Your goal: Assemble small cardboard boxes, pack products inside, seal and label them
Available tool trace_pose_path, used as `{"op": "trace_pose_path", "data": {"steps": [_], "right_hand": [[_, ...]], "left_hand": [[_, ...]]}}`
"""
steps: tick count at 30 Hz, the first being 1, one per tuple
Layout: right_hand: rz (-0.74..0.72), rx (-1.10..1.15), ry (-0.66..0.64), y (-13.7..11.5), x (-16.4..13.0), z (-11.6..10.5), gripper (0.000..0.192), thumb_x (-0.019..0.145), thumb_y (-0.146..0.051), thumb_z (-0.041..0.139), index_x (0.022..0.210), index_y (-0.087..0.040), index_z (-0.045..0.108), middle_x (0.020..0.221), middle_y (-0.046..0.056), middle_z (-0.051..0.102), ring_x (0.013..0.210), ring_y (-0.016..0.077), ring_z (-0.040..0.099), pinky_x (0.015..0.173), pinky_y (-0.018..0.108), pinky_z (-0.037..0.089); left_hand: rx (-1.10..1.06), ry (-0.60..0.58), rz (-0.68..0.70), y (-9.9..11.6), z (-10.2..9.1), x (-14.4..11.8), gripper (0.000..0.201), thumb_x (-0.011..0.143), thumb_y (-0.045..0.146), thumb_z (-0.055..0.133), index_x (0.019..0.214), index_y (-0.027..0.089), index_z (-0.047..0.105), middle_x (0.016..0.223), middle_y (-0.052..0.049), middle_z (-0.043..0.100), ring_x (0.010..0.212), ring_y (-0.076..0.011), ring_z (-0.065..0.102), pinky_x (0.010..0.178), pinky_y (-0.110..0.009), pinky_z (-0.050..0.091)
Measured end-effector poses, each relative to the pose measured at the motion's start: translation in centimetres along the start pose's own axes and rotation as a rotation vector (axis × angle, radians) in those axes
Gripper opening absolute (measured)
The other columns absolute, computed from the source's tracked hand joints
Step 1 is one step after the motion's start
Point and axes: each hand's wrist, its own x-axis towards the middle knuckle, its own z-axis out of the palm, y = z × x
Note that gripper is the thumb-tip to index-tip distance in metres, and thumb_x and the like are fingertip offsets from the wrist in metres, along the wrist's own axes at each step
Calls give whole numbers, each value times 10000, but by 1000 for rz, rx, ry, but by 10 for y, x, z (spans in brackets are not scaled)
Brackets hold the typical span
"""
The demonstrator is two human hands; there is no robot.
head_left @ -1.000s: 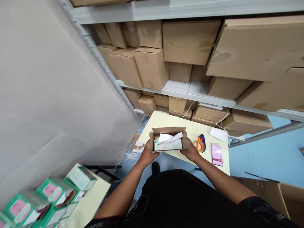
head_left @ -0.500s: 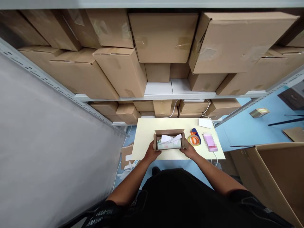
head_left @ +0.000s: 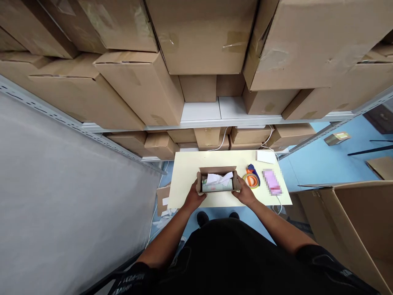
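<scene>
A small open cardboard box [head_left: 217, 169] is held over the front part of the pale yellow table [head_left: 184, 164]. Inside it lies a light green and white package [head_left: 217, 187], with crumpled white paper [head_left: 219, 178] on top. My left hand [head_left: 194, 198] grips the box's left end, and my right hand [head_left: 245, 192] grips its right end. The fingers of both hands curl around the ends, partly hidden by the cardboard. Just right of my right hand sits a blue and orange tape dispenser [head_left: 252, 177] with a roll of tape.
A pink blurred phone-shaped object [head_left: 272, 182] with a white cable and a white box [head_left: 265, 157] lie on the table's right side. Shelves of cardboard boxes [head_left: 202, 39] rise behind. A large open carton [head_left: 334, 221] stands at my right, a grey wall [head_left: 61, 196] at my left.
The camera has moved nearer the shelves, so the upper boxes look larger and both my shoes now show. My hands keep the same hold on the small box, which has scarcely moved.
</scene>
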Motion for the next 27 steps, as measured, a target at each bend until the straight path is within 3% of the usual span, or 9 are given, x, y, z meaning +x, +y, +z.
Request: {"op": "trace_pose_path", "data": {"steps": [3,6,12,15,20,27], "right_hand": [[-19,6,1,-13,-18,-16,805,832,-319,683,1570,-269,365,1518,141,506,1221,299,628,1018,499,548],[-66,-5,16,-21,-30,-27,662,898,-356,647,1520,-270,437,1447,134,566,1157,280,654,982,485,570],[-145,-84,102,-30,-30,-27,471,951,-359,590,1406,-242,568,1356,130,644,1263,296,608,1070,503,528],[-197,-106,45,-34,-27,-23,501,933,-319,597,1427,-243,570,1381,122,646,1296,299,590,1108,514,498],[-257,-169,-37,-39,-22,-17,530,899,-269,629,1427,-237,594,1333,113,688,1236,326,597,1094,555,478],[-255,-169,-25,-44,-8,-19,378,979,-361,575,1316,-221,673,1241,106,735,1119,310,615,1021,503,507]], "left_hand": [[44,50,86,8,-7,-15,869,738,257,781,1517,197,400,1509,-159,491,1397,-326,494,1133,-492,449],[47,51,121,20,-12,-27,759,821,300,724,1508,225,412,1499,-137,493,1356,-292,527,1073,-460,505],[30,131,131,37,-10,-28,606,845,269,690,1419,218,503,1407,-117,579,1295,-264,582,1091,-448,501],[37,94,148,39,-7,-25,611,828,233,684,1415,219,514,1383,-110,608,1296,-262,585,1119,-461,482],[238,61,195,38,-5,-25,590,787,225,728,1363,205,602,1372,-132,611,1352,-308,514,1191,-516,396],[271,-1,279,33,-14,-20,451,935,363,630,1361,216,618,1344,-115,652,1285,-285,564,1137,-480,444]]}}
